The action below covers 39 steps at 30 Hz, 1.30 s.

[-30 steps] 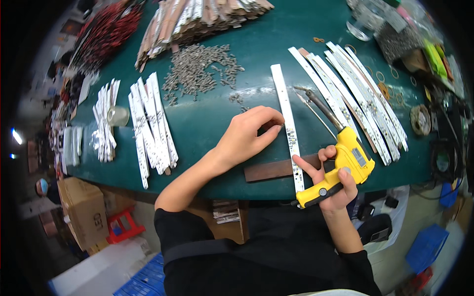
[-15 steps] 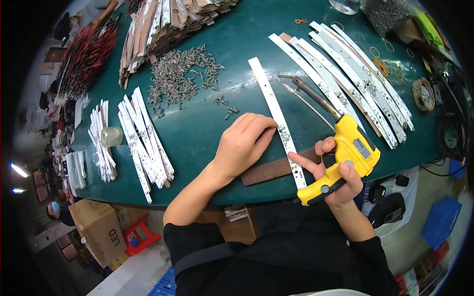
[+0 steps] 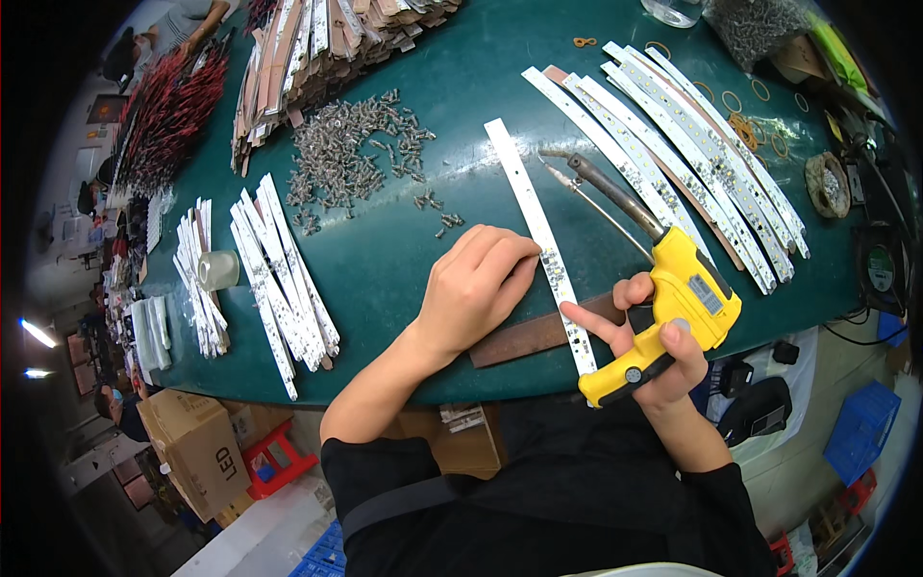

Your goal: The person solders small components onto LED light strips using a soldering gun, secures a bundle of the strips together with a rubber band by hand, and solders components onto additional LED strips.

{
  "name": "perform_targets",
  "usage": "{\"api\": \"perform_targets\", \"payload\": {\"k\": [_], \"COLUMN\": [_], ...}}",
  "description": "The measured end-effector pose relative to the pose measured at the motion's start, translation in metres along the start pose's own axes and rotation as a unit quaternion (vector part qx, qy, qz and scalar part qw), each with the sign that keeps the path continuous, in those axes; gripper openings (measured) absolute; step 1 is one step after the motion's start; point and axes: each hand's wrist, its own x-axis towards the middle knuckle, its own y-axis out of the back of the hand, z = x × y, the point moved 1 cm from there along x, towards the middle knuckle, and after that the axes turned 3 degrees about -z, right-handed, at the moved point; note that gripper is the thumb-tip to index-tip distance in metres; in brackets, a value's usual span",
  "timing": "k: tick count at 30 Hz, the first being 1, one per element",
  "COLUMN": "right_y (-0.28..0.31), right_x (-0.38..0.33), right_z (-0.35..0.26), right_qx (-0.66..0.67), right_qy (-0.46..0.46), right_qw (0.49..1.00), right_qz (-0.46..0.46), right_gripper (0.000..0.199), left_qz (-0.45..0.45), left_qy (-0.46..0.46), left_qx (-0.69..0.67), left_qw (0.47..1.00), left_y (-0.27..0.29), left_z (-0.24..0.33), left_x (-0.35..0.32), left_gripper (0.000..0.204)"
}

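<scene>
The left hand (image 3: 476,288) presses flat on a white LED strip (image 3: 540,240) that runs from the table's near edge away and leftward; just right of the strip, the right hand (image 3: 654,351) grips a yellow soldering gun (image 3: 673,308), forefinger touching the strip's near end

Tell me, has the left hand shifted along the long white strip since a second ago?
No. The left hand still presses the long white strip just above the brown bar.

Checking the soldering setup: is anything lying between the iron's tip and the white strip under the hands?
Nothing visible. The tip of the yellow soldering gun in the right hand lies over bare green table beside the strip, which the left hand presses down.
</scene>
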Motion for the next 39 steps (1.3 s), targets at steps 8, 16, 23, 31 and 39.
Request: {"api": "perform_targets", "payload": {"k": [8,16,23,31,39], "right_y": [-0.001,-0.002,-0.006,-0.028,-0.04], "right_x": [0.0,0.0,0.001,-0.011,-0.032], "right_z": [0.0,0.0,-0.001,-0.026,-0.065], "right_qx": [-0.006,-0.016,-0.016,-0.106,-0.427], "right_qy": [0.0,0.001,-0.005,0.012,-0.042], "right_qw": [1.0,1.0,0.999,0.994,0.899], "right_qz": [0.006,0.02,0.033,-0.008,0.086], "right_gripper": [0.06,0.06,0.06,0.061,0.088], "left_qz": [0.001,-0.006,-0.017,-0.005,0.017], "left_qy": [0.001,-0.021,-0.076,-0.048,0.023], "left_qx": [-0.003,0.022,0.086,0.003,-0.067], "left_qw": [1.0,1.0,0.993,0.999,0.997], "left_y": [0.0,-0.002,-0.005,-0.004,-0.002], "left_z": [0.0,0.002,0.004,-0.005,-0.006], "left_x": [-0.001,0.001,0.001,0.0,-0.006], "left_gripper": [0.02,0.021,0.023,0.021,0.024]}}
